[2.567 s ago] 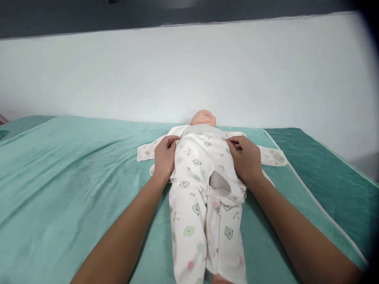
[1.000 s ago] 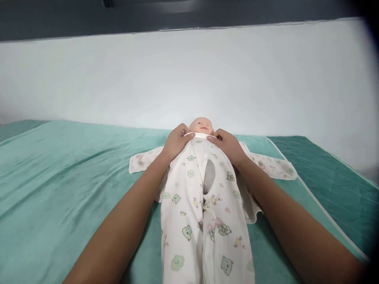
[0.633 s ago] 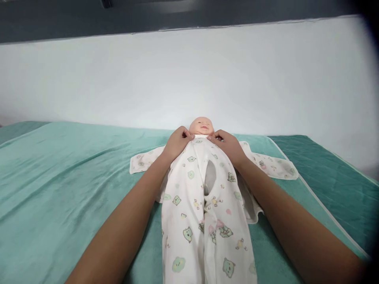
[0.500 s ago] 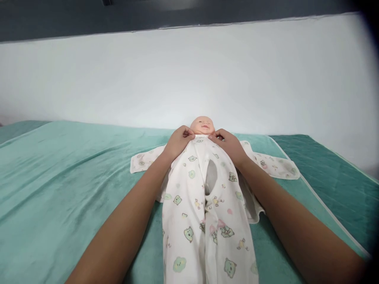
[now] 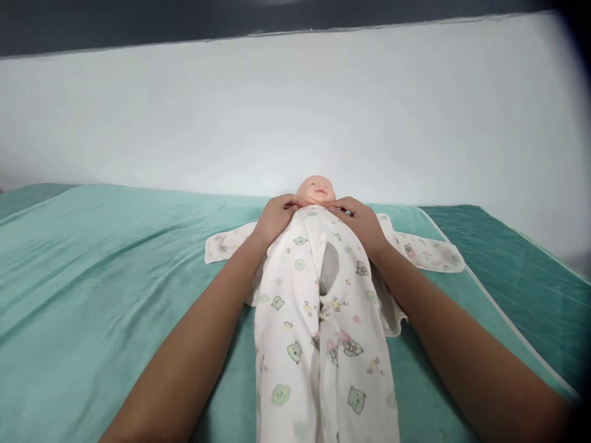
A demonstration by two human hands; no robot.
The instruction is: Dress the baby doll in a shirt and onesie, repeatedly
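A baby doll [image 5: 317, 187] lies on its back on a green blanket, only its head and neck showing. White baby pants [image 5: 295, 320] with green animal prints are spread lengthwise over its body, with an oval gap at the crotch. The waistband reaches the doll's neck. My left hand [image 5: 279, 215] grips the waistband's left corner, fingers curled at the neck. At the right corner, my right hand [image 5: 357, 221] pinches the same edge. Some fingertips are hidden by the cloth and hands. Beneath lies a matching baby top [image 5: 434, 255], its sleeves stretched out sideways.
The light green blanket [image 5: 115, 277] has creases on the left. A darker green quilted cover [image 5: 512, 264] shows beyond its pale edge on the right. Behind the bed surface rises a white wall [image 5: 231, 117] with a dark band [image 5: 184, 21] above.
My fingers have shifted slightly inward at the doll's neck, still at the waistband. The view has tipped down a little; the doll, pants and top lie much as before.
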